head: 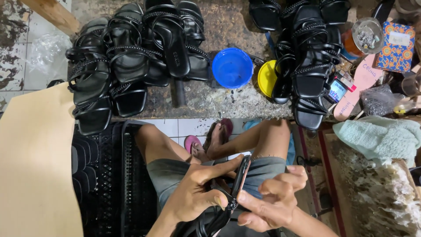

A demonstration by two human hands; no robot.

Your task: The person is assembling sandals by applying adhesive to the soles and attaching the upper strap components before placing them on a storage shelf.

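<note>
1. Two heaps of black strappy sandals lie on the table [228,26] ahead of me: the left heap [131,61] and the right heap [307,66]. I judge these to be the pairs already worked.
2. One sandal [239,182] is in hand now, held edge-up over my lap, between my knees and below the table edge.
3. My left hand [197,193] is closed around the sandal, thumb along its sole edge, fingers wrapped behind.
4. My right hand [272,199] is half curled; its thumb and forefinger pinch the strap end near the sandal's lower part, the other fingers spread loose.
5. More black straps hang below my hands, so this piece looks unfinished; I cannot tell which joint is being set.
6. A blue bowl [232,68] and a yellow lid [266,78] sit between the heaps, untouched by me.
7. A stack of black soles [85,171] rests to my left beside a tan sheet [35,162]; I judge these as work left.
8. A pale green towel [381,136] lies at the right, apart from my hands.
</note>
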